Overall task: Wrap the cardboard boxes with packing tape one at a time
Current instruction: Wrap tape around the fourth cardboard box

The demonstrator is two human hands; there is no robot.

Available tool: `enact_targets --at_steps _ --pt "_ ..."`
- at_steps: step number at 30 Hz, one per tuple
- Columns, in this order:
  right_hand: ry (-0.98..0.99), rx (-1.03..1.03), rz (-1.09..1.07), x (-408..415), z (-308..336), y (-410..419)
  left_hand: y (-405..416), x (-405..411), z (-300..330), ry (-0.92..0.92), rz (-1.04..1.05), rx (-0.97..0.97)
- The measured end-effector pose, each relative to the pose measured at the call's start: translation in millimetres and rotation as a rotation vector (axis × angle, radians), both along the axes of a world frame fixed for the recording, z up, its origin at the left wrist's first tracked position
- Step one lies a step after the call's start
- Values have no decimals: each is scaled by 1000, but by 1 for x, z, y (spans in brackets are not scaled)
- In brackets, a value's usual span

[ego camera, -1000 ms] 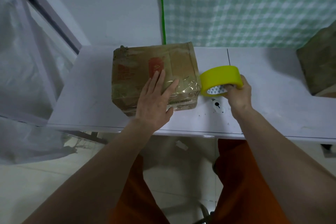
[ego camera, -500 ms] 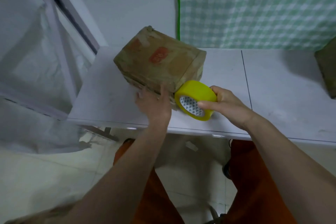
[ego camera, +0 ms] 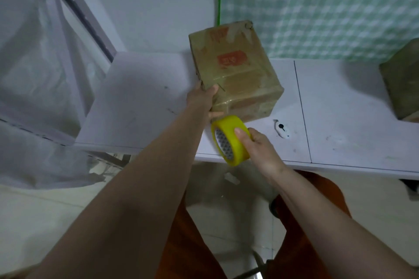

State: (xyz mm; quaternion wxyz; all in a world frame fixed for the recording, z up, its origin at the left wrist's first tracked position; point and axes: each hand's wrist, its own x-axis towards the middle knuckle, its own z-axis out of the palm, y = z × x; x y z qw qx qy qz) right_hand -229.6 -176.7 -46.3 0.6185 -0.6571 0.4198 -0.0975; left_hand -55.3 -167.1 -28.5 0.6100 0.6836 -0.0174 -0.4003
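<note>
Head view: left hand [ego camera: 201, 97] now grips turned box [ego camera: 235, 75]; right hand [ego camera: 260, 145] still clutches tape roll [ego camera: 229, 140].

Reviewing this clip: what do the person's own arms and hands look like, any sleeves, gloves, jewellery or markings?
Both forearms are bare right up to the bottom edge of the view, with no sleeve showing. The left hand and right hand wear no gloves, and no rings, watch or wristband can be seen. No markings are visible on either arm. Below them, orange clothing covers the legs.
</note>
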Motion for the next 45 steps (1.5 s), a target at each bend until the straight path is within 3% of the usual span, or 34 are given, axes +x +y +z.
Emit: enact_targets --at_steps 5,9,13,15,18,20,24,28,31,34,36,38,39,42,45 --pt "-11 43 -10 10 -2 10 20 -3 9 119 -6 -8" --pt "-14 46 -33 14 -2 7 41 -21 -7 -103 -127 250" --pt "31 -4 30 19 -6 -3 50 -42 -25 86 -192 96" --pt "131 -345 26 18 -9 -10 49 -42 -26 172 -171 31" --pt "147 -1090 -76 19 0 -24 45 -40 -27 217 -113 -23" --pt "204 -1241 104 29 5 -42 44 -43 -27 218 -103 -32" --pt "476 -1142 366 50 6 -65 40 -44 -32 134 -120 30" --pt "500 -1142 353 56 3 -70 36 -42 -26 147 -100 19" --pt "496 -1063 383 59 8 -74 31 -49 -33 3 -3 66" --pt "203 -970 283 47 8 -81 29 -55 -37 -59 53 89" --pt "-5 -934 -41 27 2 -84 28 -54 -38 -92 50 119" --pt "104 -863 -332 1 -13 -87 27 -54 -38 -84 60 108" --pt "237 -788 -366 -11 -24 -90 26 -54 -37 -74 62 100" --pt "596 -568 -239 -36 -62 -95 25 -58 -36 -56 58 96" --pt "648 -504 -187 -42 -81 -98 27 -60 -38 -47 75 75"
